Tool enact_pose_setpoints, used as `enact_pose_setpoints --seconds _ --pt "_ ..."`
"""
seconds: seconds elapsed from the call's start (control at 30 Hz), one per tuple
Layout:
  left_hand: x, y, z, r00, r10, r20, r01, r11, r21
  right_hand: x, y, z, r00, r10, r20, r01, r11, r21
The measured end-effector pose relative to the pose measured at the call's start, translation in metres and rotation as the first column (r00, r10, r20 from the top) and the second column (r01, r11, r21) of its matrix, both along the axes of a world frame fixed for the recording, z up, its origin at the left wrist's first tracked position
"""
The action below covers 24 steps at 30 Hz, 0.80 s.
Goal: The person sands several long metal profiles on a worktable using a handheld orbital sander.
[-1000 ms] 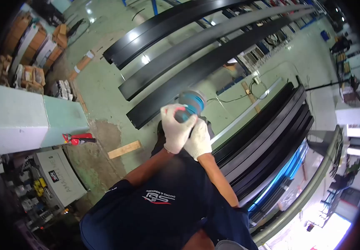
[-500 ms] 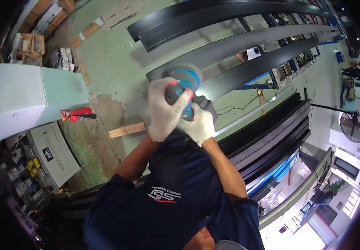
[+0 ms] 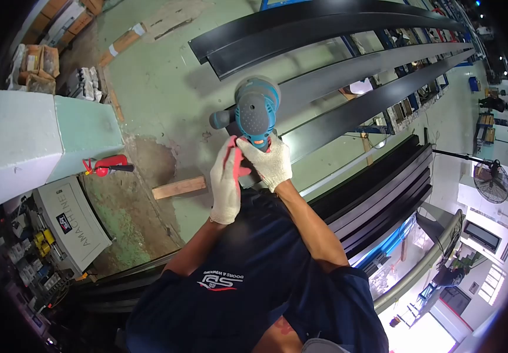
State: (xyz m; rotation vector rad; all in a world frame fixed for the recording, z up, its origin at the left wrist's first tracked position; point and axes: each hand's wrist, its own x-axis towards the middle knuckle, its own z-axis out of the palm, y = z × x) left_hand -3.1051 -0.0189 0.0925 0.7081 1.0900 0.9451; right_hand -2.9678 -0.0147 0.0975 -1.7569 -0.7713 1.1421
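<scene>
A blue-and-grey power sander with a round pad and a grey side knob sits over the near end of a long dark metal profile. My right hand, in a white knit glove, is wrapped round the sander's rear body. In a white glove with pink on the palm side, my left hand stands upright just left of that grip, fingers stretched out and holding nothing. The sander hides the profile's end and the contact under its pad.
More dark profiles lie across a blue-framed rack beyond. Others are stacked at the right. A wood block and a red fire extinguisher are on the left, near a pale green box. A fan stands far right.
My left hand has let go of the sander's top and moved down beside it. The sander has turned and shifted slightly up-left in view, with its side knob now showing.
</scene>
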Motion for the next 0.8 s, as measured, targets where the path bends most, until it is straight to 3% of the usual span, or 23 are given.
enact_pose_setpoints --seconds 0.03,0.07,0.17,0.2,0.3,0.37,0.43,0.5,0.53,0.6,0.63,0.67,0.77,0.8 --pt "-0.002 0.001 -0.009 0.997 0.013 0.078 -0.011 0.999 -0.033 -0.001 0.000 0.001 1.000 -0.016 -0.021 0.016 1.000 0.006" --pt "-0.010 0.002 -0.014 0.994 -0.089 0.061 0.089 0.996 0.002 -0.002 0.001 0.002 1.000 -0.022 0.004 0.022 1.000 0.006" --pt "-0.012 -0.013 -0.041 0.981 -0.163 -0.105 0.187 0.935 0.301 -0.007 0.003 0.003 0.996 -0.059 0.066 0.058 0.998 0.007" --pt "-0.012 -0.011 -0.039 0.979 -0.198 -0.053 0.205 0.950 0.236 -0.007 0.003 0.003 0.994 -0.059 0.089 0.056 0.998 0.036" --pt "-0.006 -0.005 -0.031 0.980 -0.156 -0.122 0.182 0.954 0.239 -0.009 0.005 0.004 0.992 -0.085 0.091 0.084 0.996 0.019" --pt "-0.007 0.001 -0.019 0.929 -0.172 -0.328 0.287 0.893 0.346 -0.005 0.006 0.007 0.990 -0.021 0.139 0.023 1.000 -0.009" --pt "-0.008 0.005 -0.021 0.952 -0.194 -0.237 0.265 0.911 0.317 0.000 0.008 0.013 0.987 0.037 0.156 -0.032 0.999 -0.032" --pt "-0.014 0.009 -0.030 0.965 -0.232 -0.122 0.258 0.926 0.277 0.009 0.021 0.031 0.968 0.168 0.186 -0.124 0.966 -0.228" --pt "-0.018 0.014 -0.028 0.946 -0.253 -0.205 0.308 0.897 0.316 0.012 0.024 0.038 0.954 0.230 0.189 -0.161 0.933 -0.322" --pt "-0.027 0.034 -0.012 0.860 -0.274 -0.432 0.443 0.820 0.363 0.007 0.022 0.010 0.984 0.126 0.127 -0.099 0.975 -0.196" --pt "-0.031 0.044 -0.005 0.780 -0.265 -0.567 0.524 0.772 0.360 0.001 0.024 0.002 0.993 0.082 0.090 -0.069 0.989 -0.134" --pt "-0.035 0.047 -0.004 0.769 -0.125 -0.627 0.462 0.786 0.410 -0.006 0.025 -0.003 1.000 0.021 0.007 -0.020 0.997 -0.073" --pt "-0.037 0.081 -0.010 0.874 -0.004 -0.485 0.276 0.828 0.489 -0.019 0.032 -0.008 0.998 0.057 0.036 -0.053 0.994 -0.096" --pt "-0.035 0.095 -0.006 0.806 0.027 -0.592 0.341 0.796 0.500 -0.021 0.037 0.005 0.986 0.115 0.124 -0.100 0.987 -0.124"
